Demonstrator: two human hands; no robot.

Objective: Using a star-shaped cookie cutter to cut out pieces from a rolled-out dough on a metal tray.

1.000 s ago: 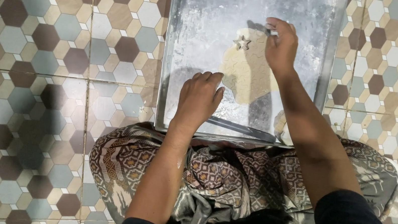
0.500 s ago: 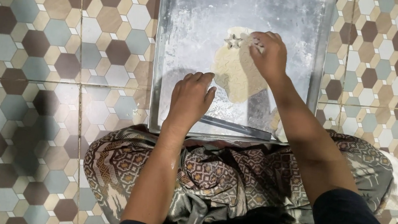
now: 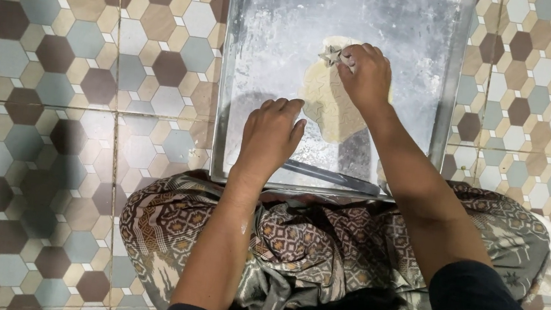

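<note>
Pale, floury dough (image 3: 335, 106) lies as one flat, uneven sheet in the single metal tray (image 3: 271, 21), and the right hand (image 3: 367, 75) is bent over its far edge. That hand's grip is closed, fingertips pinched together on one small star-shaped metal cutter (image 3: 332, 55), which sits on the sheet's upper corner just left of the knuckles. Below the grip, the sheet widens and then narrows to a rounded tip toward the person; its surface is matte and cream-coloured, with a soft ragged outline.

Nearer the person and to the left of the grip, the left hand (image 3: 270, 133) lies flat on the tray floor, palm down, fingers together and clamped on nothing; its fingertips sit just beside the sheet's left edge, and whether they touch it cannot be told. Below both hands, along the tray's near wall, one thin metal utensil (image 3: 332, 177) lies flat, long and slender.

The tray is rectangular, grey and shiny, with low raised walls and a dusting of white flour smeared over its floor. It holds three things: the sheet, the cutter and the utensil. It rests on the floor (image 3: 54, 79), tiled in hexagons of brown, tan, grey-blue and cream. At the tray's near edge is the person's lap, covered in a patterned brown and grey cloth (image 3: 320, 245).
</note>
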